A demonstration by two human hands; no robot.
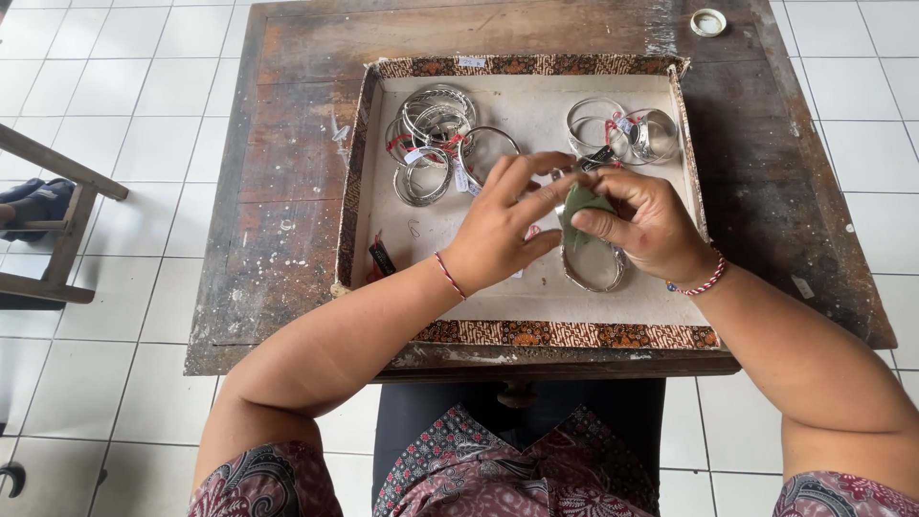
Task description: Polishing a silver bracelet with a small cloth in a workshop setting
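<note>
Both hands meet over the middle of a shallow tray (536,332) with a patterned brown border, which sits on a worn wooden table (287,191). The right hand (651,225) pinches a small green cloth (579,206) between thumb and fingers, closed on it. The left hand (503,230) lies just beside it at 9 o'clock, its fingers curled toward the cloth and a small dark metal piece (598,158) that juts up between the two hands; I cannot tell which hand holds that piece. Under the right hand, at about 6 o'clock from the cloth, a silver bangle (593,280) rests on the tray floor, partly hidden by the palm.

At 11 o'clock from the hands lies a heap of silver bangles (431,134) with red ties and small tags. At 1 o'clock a smaller group of bangles (622,129) lies near the tray's right wall. A small dark item (382,258) sits at 9 o'clock by the tray's left wall. A small round lid (708,21) rests at the table's far right corner
</note>
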